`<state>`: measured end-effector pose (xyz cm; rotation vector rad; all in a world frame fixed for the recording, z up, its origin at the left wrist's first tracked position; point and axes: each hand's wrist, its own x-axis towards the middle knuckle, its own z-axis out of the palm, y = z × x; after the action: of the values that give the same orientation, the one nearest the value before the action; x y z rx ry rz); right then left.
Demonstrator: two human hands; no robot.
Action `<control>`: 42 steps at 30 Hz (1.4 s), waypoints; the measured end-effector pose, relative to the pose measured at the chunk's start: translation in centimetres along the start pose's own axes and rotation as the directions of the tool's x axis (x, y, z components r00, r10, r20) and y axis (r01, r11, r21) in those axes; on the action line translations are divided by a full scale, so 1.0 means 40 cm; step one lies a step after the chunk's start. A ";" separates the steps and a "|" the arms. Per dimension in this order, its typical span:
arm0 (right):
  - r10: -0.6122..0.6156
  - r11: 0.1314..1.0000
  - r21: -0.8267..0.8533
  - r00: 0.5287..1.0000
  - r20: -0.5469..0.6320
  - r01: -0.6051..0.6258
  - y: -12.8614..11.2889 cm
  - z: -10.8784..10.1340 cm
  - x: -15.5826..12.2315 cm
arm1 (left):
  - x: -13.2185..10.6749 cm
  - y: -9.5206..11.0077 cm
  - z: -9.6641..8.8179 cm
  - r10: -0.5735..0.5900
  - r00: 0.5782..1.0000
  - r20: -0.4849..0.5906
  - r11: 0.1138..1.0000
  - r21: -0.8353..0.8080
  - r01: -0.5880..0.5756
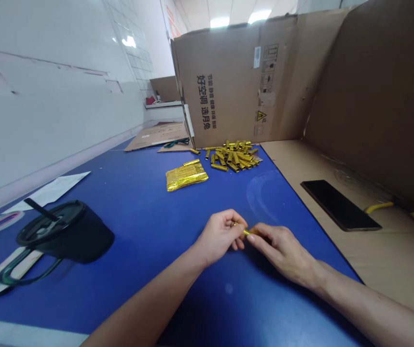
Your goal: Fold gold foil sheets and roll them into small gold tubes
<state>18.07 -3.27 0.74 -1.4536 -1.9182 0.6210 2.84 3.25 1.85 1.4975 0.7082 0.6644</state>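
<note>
Between the fingertips of both hands is a small gold foil piece (245, 232), mostly covered by the fingers; its exact shape is hidden. My left hand (223, 233) is closed around one end of it. The thumb and index finger of my right hand (281, 248) pinch its other end. Beyond the hands, a flat gold bundle (187, 177) lies on the blue tabletop (138, 193), with a thin gold piece along its far edge. A heap of short, hollow gold foil tubes (236, 156) sits farther back, against the cardboard.
On the left stands a dark lidded mug (69, 231) with a straw, beside white paper (53, 190) and a tape roll (0, 224). A large cardboard box (236, 86) walls off the back. At right, a black phone (339, 205) rests on cardboard near a yellow cable (380, 207).
</note>
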 end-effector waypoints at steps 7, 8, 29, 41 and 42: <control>0.158 0.946 0.281 0.987 0.028 -0.160 0.004 0.011 0.008 | 0.003 -0.014 0.014 -0.039 0.997 -0.064 0.973 -0.229 0.024; 0.147 0.952 0.268 0.989 0.014 -0.145 0.005 0.013 0.008 | 0.002 -0.018 0.019 -0.074 0.995 -0.061 0.966 -0.254 0.057; -0.063 0.973 -0.225 0.995 -0.083 0.042 0.010 0.009 -0.002 | 0.017 -0.002 -0.032 -0.111 0.984 -0.137 0.984 -0.155 0.089; -0.057 0.998 0.029 0.991 -0.119 0.061 0.012 0.012 0.005 | 0.008 -0.012 -0.008 -0.106 0.993 -0.043 0.958 -0.272 0.091; -0.085 0.996 0.021 0.989 -0.118 0.088 0.009 0.010 0.003 | 0.008 -0.010 -0.009 -0.119 0.992 -0.032 0.945 -0.309 0.103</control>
<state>18.01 -3.04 0.23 -1.3529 -1.8640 0.5084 2.76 3.72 1.45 1.1493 0.6880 0.6937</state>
